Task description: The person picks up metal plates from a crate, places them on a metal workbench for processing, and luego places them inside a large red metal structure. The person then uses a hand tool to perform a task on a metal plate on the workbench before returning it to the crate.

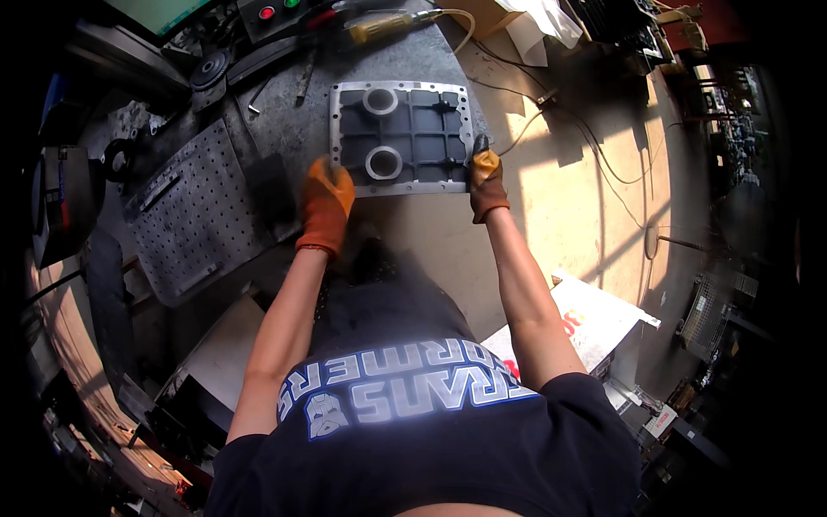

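A rectangular metal cover (412, 140) lies at the near edge of the grey metal workbench (289, 129). Its pale machined rim has bolt holes all round. Dark ribbed pockets and two round raised rings fill the middle. My left hand (326, 207), in an orange work glove and slightly blurred, grips the cover's near left corner. On the opposite side my right hand (488, 183), gloved in orange with darkened fingertips, closes on the right edge. Part of the cover's near side juts past the bench edge. The fingers beneath it are hidden.
A perforated metal plate (194, 215) is left of the cover. Behind lie a yellow-handled tool (383, 28) with a cable, a hex key (256, 99) and a box with red and green buttons (274, 12). Cables (594, 142) trail over the floor at right; a white board (594, 323) stands nearer.
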{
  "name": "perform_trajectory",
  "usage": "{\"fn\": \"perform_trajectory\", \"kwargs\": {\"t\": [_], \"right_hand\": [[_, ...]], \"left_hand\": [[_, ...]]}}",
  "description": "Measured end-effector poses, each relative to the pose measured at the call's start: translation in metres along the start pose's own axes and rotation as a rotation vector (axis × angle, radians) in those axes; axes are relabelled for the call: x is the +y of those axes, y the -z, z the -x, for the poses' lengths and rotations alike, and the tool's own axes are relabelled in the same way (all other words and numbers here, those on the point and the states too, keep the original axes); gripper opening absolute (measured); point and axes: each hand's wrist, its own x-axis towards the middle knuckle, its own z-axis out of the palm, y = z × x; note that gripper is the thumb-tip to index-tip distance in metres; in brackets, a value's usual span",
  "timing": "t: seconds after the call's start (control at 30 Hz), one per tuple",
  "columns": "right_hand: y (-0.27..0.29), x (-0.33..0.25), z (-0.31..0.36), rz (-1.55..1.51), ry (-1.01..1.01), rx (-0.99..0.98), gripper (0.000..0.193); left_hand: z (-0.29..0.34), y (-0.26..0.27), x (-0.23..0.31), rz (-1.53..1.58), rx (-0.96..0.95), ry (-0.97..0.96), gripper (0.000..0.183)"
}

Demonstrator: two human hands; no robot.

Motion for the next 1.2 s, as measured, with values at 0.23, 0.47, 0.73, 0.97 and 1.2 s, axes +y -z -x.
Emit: {"fn": "perform_trajectory", "kwargs": {"t": [0.23,0.47,0.73,0.97,1.2], "right_hand": [[0.000,-0.025,-0.008,-0.026,-0.548,0.217,0.020],[0.000,-0.050,0.054,0.634,0.058,0.126,0.076],[-0.038,-0.038,0.058,0.747,-0.066,0.119,0.105],[-0.014,-0.014,0.042,0.511,-0.309,0.011,0.097],[0.045,0.010,0.025,0.610,-0.308,0.173,0.065]], "left_hand": [[0.020,0.045,0.035,-0.210,-0.234,-0.096,0.030],[0.000,0.033,0.045,-0.583,-0.289,-0.505,0.091],[0.002,-0.005,0.017,-0.668,-0.221,-0.566,0.103],[0.003,-0.011,0.004,-0.695,-0.148,-0.589,0.103],[0.003,-0.005,0.009,-0.750,-0.208,-0.542,0.095]]}}
